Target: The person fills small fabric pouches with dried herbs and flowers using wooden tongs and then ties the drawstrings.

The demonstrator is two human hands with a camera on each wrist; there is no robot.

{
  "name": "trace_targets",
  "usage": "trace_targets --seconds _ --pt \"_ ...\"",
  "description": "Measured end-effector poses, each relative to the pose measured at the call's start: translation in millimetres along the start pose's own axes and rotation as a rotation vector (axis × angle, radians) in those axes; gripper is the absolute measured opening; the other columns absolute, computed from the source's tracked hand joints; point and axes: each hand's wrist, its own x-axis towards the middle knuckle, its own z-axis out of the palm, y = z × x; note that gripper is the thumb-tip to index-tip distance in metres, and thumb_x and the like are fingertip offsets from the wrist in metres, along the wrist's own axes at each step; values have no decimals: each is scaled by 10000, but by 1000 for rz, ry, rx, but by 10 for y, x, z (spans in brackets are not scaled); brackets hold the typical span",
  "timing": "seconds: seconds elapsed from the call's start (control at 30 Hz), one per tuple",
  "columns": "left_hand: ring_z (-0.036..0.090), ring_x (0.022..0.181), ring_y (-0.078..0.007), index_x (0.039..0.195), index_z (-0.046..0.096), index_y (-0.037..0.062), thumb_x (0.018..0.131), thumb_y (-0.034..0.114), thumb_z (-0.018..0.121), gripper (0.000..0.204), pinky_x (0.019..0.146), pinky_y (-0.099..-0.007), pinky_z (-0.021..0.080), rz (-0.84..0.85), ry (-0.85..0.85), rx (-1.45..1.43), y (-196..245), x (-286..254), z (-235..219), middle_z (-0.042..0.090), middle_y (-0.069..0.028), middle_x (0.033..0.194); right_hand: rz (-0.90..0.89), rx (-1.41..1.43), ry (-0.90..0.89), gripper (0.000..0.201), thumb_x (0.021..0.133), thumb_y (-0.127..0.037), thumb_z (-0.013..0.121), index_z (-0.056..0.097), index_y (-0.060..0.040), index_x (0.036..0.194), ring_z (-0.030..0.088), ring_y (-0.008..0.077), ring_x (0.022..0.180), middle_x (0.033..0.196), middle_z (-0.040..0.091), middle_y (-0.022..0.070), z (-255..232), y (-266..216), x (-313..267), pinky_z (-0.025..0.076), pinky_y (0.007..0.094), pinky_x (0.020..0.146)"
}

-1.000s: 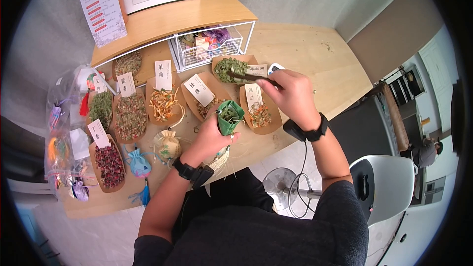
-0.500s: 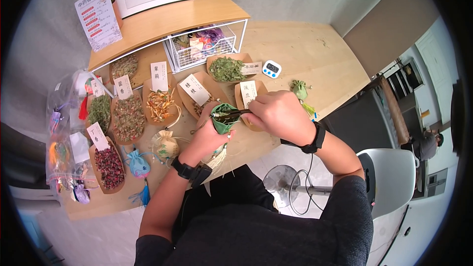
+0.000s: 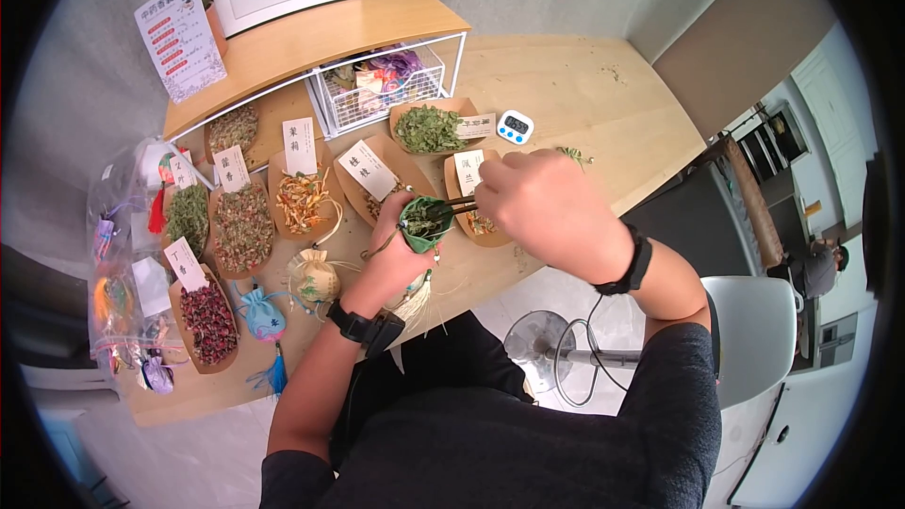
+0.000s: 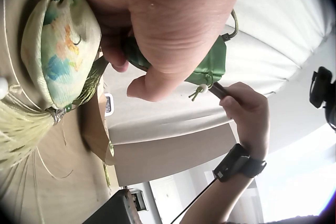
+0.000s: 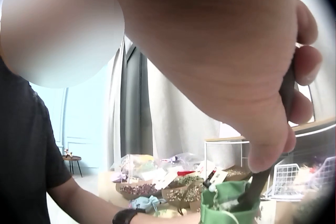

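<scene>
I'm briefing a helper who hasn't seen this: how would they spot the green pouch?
By the near edge of the pale wooden table, look for the person's left hand. It grips a small green fabric pouch with leafy bits inside. Unlike the round cream fabric pouch and light-blue fabric pouch to its left, it is held, mouth open.

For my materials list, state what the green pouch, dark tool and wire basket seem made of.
Green pouch: probably satiny fabric, given its sheen and thin wall.
Dark tool: smooth wood or plastic; uniform colour leaves it open.
Wire basket: likely white-coated metal, from its thin crossed wires.
</scene>
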Motion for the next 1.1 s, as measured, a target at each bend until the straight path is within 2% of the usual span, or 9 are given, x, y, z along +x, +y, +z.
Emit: trace_targets --seconds 0.17,0.27,0.47,0.67,0.77,0.87,0.9,1.0,1.1 --pt "624 1067 -318 1250 502 41 666 9 819 665 932 -395 504 133 30 96 -1 13 10 580 -126 1160 -43 -75 -2 76 692 -128 672 620 -72 688 609 197 754 766 542 47 315 -265 42 510 337 624" --pt "618 1076 -325 1234 512 41 659 3 816 652 940 -393 498 132 46 60 14 6 15 575 -131 1154 -87 -136 -51 76 687 -129 673 618 -76 689 607 198 749 762 541 46 252 -264 64 502 335 602" --pt "611 1098 -342 1245 509 39 659 0 811 660 952 -407 495 14 -4 -18 94 9 -6 574 -143 1173 -7 -89 -38 85 684 -125 678 615 -70 698 615 193 743 756 542 46 -47 -83 35 498 327 574" --pt "605 1102 -353 1266 497 31 682 -8 787 653 952 -417 495 79 15 90 27 -8 9 570 -154 1199 -27 -77 -27 80 694 -121 680 626 -76 733 623 193 719 763 552 51 301 -221 48 505 332 575" --pt "628 1051 -200 1325 470 48 768 55 814 655 933 -350 511 115 5 176 -18 10 -10 595 -84 1149 -20 -99 -46 81 693 -119 681 633 -77 744 629 204 713 765 556 54 227 -202 43 511 339 579" --pt "619 1092 -331 1277 490 44 694 -5 790 657 941 -407 498 34 3 35 91 -1 -6 580 -140 1182 55 -4 -77 90 730 -118 704 630 -71 751 645 236 717 776 567 65 -44 -99 -3 522 362 597" --pt "621 1090 -326 1281 486 48 696 -4 791 661 937 -406 499 27 4 30 94 -2 -1 582 -137 1180 101 90 -125 104 792 -142 741 680 -58 800 660 280 733 787 608 83 -143 -36 -28 530 392 633" --pt "624 1086 -315 1292 473 56 701 1 794 675 928 -402 503 15 8 24 75 -8 -6 584 -130 1177 242 324 -94 140 812 -186 740 731 -49 840 695 311 771 830 664 115 -174 230 -114 553 414 675" --pt "625 1086 -309 1296 467 60 702 4 796 681 925 -397 504 12 9 15 40 -20 -11 581 -131 1177 468 406 -119 210 901 -266 722 776 -64 923 693 351 801 848 719 149 115 575 -91 545 448 723"
